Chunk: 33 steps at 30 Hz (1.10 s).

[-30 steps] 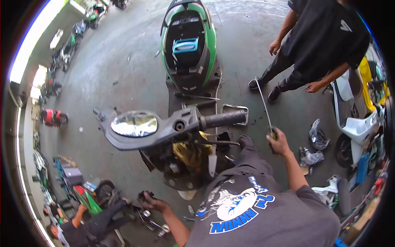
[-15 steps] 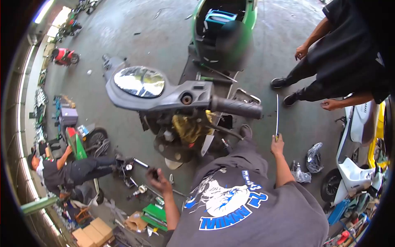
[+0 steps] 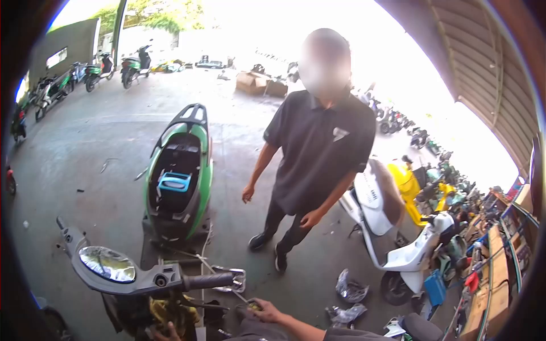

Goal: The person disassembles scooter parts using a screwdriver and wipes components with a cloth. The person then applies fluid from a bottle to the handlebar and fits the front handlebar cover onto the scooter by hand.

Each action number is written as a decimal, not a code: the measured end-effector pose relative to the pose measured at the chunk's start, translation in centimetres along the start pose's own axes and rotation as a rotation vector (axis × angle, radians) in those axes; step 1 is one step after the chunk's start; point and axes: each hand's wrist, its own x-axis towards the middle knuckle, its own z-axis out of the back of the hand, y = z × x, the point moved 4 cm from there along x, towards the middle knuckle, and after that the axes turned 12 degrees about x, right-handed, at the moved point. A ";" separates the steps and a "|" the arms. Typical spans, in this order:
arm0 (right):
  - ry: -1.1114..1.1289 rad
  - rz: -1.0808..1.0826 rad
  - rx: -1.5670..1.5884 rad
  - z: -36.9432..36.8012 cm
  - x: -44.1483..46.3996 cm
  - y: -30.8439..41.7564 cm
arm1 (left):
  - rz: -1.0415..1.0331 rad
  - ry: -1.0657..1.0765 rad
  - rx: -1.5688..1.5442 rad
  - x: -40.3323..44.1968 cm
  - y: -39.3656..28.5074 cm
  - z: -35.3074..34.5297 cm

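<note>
My right hand (image 3: pixel 264 312) is closed around the yellow handle of a long, thin screwdriver (image 3: pixel 224 282), held beside the right handlebar grip (image 3: pixel 209 281). Low in the view, partly cut off by the bottom edge, my left hand (image 3: pixel 164 332) shows fingers stretched upward and apart. It is by the yellowish bundle (image 3: pixel 170 314) under the scooter handlebar (image 3: pixel 142 284); whether it touches the bundle I cannot tell. An oval mirror (image 3: pixel 108 263) is on the handlebar. Beyond it stands the green scooter body (image 3: pixel 206 193), its seat compartment uncovered with a blue-framed item (image 3: pixel 174 182) inside.
A person in a dark shirt (image 3: pixel 324 142) stands ahead, arms lowered. To the right is a white scooter (image 3: pixel 418 256) beside yellow body parts (image 3: pixel 405 187). Clear plastic bags (image 3: pixel 350 287) lie on the floor. Shelves (image 3: pixel 495 273) line the far right; cardboard boxes (image 3: pixel 259 83) sit farther back.
The view has tilted up, bringing the standing person into full sight. My right hand has brought the screwdriver in from the side to the handlebar; my left hand has moved towards the scooter's front.
</note>
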 end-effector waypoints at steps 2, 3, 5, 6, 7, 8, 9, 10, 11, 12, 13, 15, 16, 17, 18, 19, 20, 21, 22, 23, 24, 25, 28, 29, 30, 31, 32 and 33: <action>0.019 -0.042 0.026 -1.2 -1.4 2.8 | -0.423 -0.368 0.416 3.8 5.0 -2.6; 0.025 -0.074 0.035 -1.5 -1.9 4.0 | -0.844 -0.741 0.851 2.9 7.7 -5.3; 0.015 -0.127 0.031 -1.8 -3.3 4.5 | -0.478 -0.294 0.456 2.9 5.0 -3.4; 0.027 -0.060 0.090 -2.3 -3.5 4.8 | -0.112 0.106 0.085 3.2 4.8 -3.5; 0.043 0.010 0.157 -2.9 -3.7 5.2 | -0.110 0.113 0.085 2.6 5.1 -3.8; 0.043 0.007 0.160 -3.5 -4.2 5.4 | -0.166 -0.063 0.219 2.4 5.2 -3.9; 0.038 -0.036 0.169 -3.9 -4.6 5.7 | -0.220 -0.243 0.351 2.1 4.6 -3.8; 0.034 -0.080 0.177 -4.0 -5.0 5.9 | -0.217 -0.245 0.351 2.1 4.2 -4.3; 0.044 -0.086 0.179 -4.0 -5.1 5.8 | -0.291 -0.504 0.467 1.7 3.4 -3.8; 0.037 0.008 0.103 -3.9 -5.1 5.5 | -0.360 -0.759 0.596 1.0 2.5 -3.2; 0.047 0.090 0.037 -4.2 -5.4 4.7 | -0.407 -0.735 0.594 0.9 2.2 -3.0; 0.027 -0.062 0.041 -4.3 -6.2 4.8 | -0.376 -0.365 0.358 1.8 3.2 -3.3; 0.042 0.003 0.009 -4.2 -6.4 4.3 | -0.429 -0.367 0.315 1.5 2.5 -2.5; 0.038 -0.006 0.045 -4.2 -7.1 5.4 | -0.400 -0.335 0.264 1.0 2.2 -2.0; 0.063 -0.100 0.151 -4.1 -7.9 6.2 | -0.472 -0.334 0.216 0.4 2.0 -1.5; 0.056 -0.136 0.246 -4.2 -8.4 6.0 | -0.712 -0.395 0.237 0.2 2.8 -1.9; 0.064 -0.026 0.225 -4.1 -8.6 5.6 | -0.874 -0.463 0.298 -0.8 0.4 -0.4; 0.100 -0.068 0.270 -4.1 -9.0 5.5 | -0.632 -0.126 -0.113 -0.6 -2.7 1.8; 0.120 -0.102 0.310 -4.1 -9.7 6.1 | -0.573 -0.002 -0.223 -0.5 -3.3 1.5; 0.133 -0.131 0.336 -4.4 -10.2 6.6 | -0.512 0.124 -0.345 -0.7 -3.5 0.9; 0.182 -0.124 0.249 -4.6 -10.4 7.4 | -0.504 0.137 -0.321 -0.9 -3.8 0.0; 0.226 -0.106 0.158 -4.9 -10.4 7.8 | -0.279 0.231 -0.665 -0.6 -3.4 -1.3; 0.238 0.124 -0.011 -5.2 -10.3 8.4 | -0.012 0.270 -1.113 -0.2 -3.6 -2.1; 0.249 0.194 -0.068 -5.1 -10.2 8.8 | 0.016 0.205 -1.235 0.3 -3.8 -1.9; 0.238 0.185 -0.054 -4.8 -10.4 8.8 | 0.018 0.219 -1.220 0.8 -3.1 -2.5; 0.261 0.212 -0.079 -4.3 -10.8 9.0 | -0.053 0.083 -1.112 1.7 -1.5 -2.9; 0.287 0.247 -0.108 -3.7 -10.9 9.3 | -0.098 0.018 -1.056 2.2 -1.5 -2.5; 0.279 0.248 -0.098 -2.8 -11.0 9.4 | -0.139 -0.048 -0.998 2.8 -1.5 -2.0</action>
